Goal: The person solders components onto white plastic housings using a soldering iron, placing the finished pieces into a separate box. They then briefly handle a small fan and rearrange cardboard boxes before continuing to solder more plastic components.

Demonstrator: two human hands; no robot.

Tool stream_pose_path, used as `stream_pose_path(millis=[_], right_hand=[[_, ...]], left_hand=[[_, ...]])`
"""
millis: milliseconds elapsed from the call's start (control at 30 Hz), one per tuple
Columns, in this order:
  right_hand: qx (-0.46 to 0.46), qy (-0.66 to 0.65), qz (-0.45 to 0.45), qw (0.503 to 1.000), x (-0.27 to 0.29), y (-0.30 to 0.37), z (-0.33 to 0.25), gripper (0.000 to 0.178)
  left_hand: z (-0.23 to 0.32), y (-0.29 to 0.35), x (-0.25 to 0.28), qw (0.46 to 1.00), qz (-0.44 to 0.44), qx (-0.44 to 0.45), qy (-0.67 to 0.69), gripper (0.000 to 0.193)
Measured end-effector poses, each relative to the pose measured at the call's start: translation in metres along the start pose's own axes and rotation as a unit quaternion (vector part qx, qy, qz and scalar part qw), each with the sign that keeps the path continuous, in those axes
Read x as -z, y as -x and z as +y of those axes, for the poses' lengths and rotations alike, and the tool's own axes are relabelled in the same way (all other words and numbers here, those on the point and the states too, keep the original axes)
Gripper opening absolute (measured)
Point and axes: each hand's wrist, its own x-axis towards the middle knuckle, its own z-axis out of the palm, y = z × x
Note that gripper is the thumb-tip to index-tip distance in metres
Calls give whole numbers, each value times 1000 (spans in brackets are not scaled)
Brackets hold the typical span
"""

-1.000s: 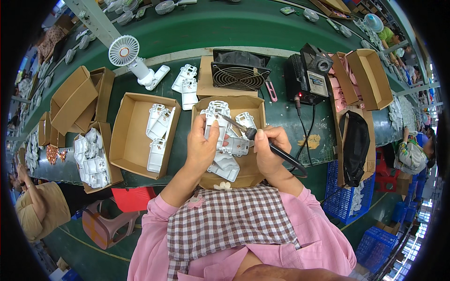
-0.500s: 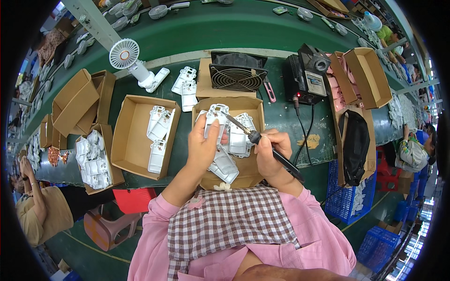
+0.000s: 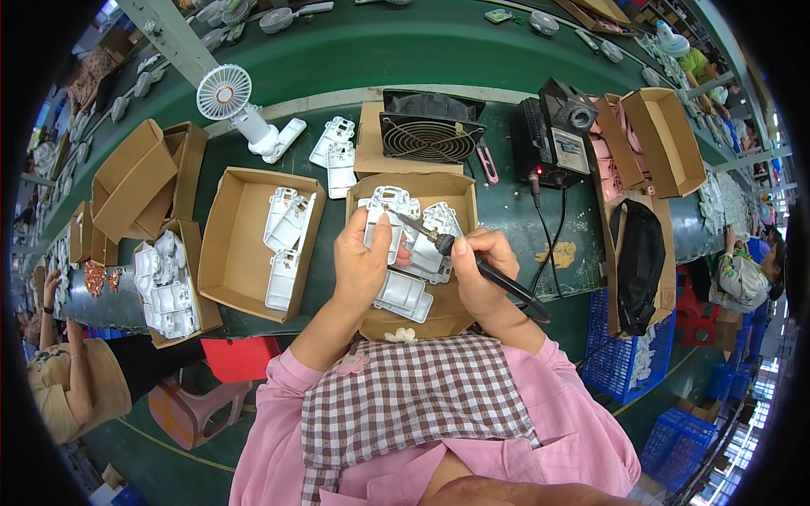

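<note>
My left hand (image 3: 359, 263) pinches a white plastic housing (image 3: 396, 201) between thumb and fingers, above a shallow cardboard tray (image 3: 451, 310). My right hand (image 3: 484, 271) is closed around the black handle of a soldering iron (image 3: 516, 289). The metal tip of the iron points left and reaches the held housing beside my left thumb; whether it touches is too small to tell. Below my hands, more white housings lie in the tray, one of them (image 3: 403, 295) near its front and others (image 3: 439, 221) to the right.
A fan (image 3: 429, 135) with a round grille stands behind the tray, with a black soldering station (image 3: 548, 139) to its right. Its cable hangs near my right hand. An open carton (image 3: 232, 278) with white housings is at left. A white handheld fan (image 3: 226, 94) stands farther back.
My right hand and the iron have shifted slightly left. The loose housing at the tray's front lies more level than before. At far left, another person's arms have moved.
</note>
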Motion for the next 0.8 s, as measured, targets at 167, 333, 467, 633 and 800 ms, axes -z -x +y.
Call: stream_pose_path(millis=[167, 333, 467, 633, 800], right_hand=[[-12, 5, -9, 1000, 0, 0, -1, 14], [-10, 8, -7, 1000, -1, 0, 0, 14], [-7, 12, -11, 1000, -1, 0, 1, 14], [-37, -41, 4, 998, 1, 2, 1, 13], [-47, -53, 4, 997, 0, 2, 2, 13]], left_hand=[[0, 0, 1, 1000, 1, -3, -4, 16], [1, 0, 0, 1000, 3, -5, -2, 17], [1, 0, 0, 1000, 5, -8, 0, 16], [2, 1, 1, 1000, 0, 8, 2, 16], [1, 2, 0, 1000, 2, 3, -13, 15]])
